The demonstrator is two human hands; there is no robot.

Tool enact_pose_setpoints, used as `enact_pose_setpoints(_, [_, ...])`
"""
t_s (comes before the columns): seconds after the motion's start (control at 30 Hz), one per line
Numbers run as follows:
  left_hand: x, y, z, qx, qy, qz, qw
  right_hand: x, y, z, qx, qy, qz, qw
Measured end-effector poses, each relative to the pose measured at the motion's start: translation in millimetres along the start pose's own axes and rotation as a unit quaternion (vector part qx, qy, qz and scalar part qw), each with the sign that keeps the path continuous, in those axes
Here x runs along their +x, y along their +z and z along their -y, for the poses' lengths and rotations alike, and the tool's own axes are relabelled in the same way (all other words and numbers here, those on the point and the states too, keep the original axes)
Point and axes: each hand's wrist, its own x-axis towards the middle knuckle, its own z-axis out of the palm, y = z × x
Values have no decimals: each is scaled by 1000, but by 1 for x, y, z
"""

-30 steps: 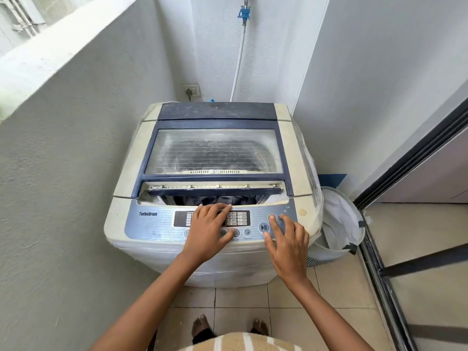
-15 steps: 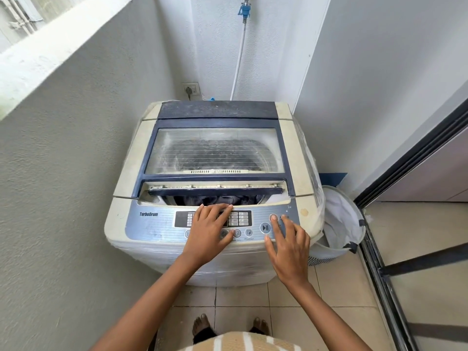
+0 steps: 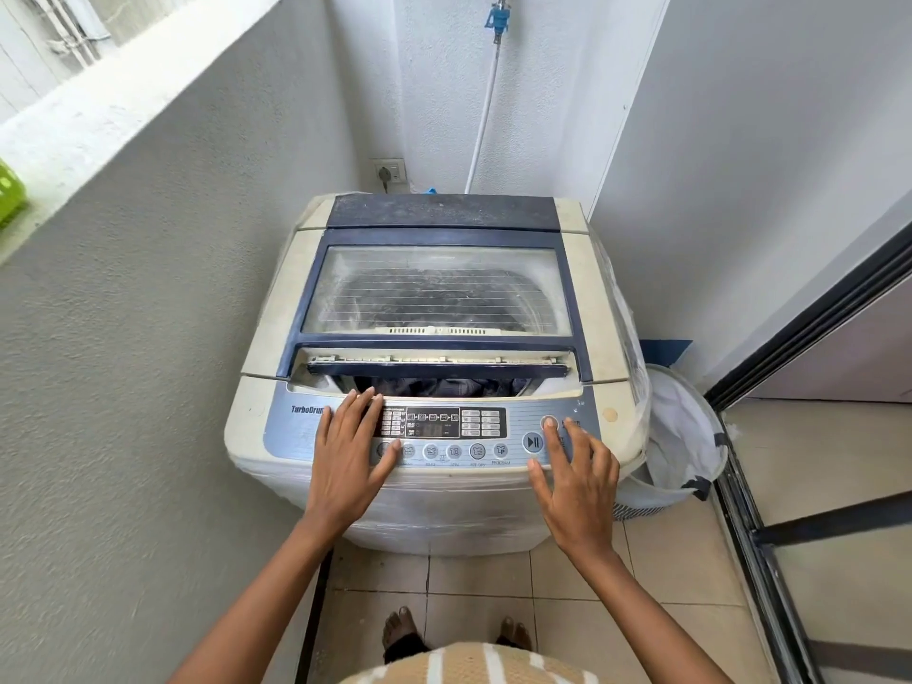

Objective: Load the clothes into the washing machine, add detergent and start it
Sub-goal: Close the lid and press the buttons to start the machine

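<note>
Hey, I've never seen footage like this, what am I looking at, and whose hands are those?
One camera, worn on a person's head, looks down, so both arms are theirs. Before them stands a top-loading washing machine. Dark clothes show through a gap under the front of its lid. The left hand lies flat on the control panel; the right hand, fingers spread, rests at the panel's right end near the start button. Neither holds anything. A white laundry basket stands on the floor beside the machine.
</note>
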Motion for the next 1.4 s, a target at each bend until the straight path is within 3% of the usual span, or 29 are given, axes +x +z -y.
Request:
enact_pose_setpoints(0.53, [12,-2,5,20,12,-63,998,8,-2,3,25,16,-33,999])
enact_pose_setpoints(1.4, [10,1,8,12,18,-60,998,-14,-9,14,33,-10,-15,999])
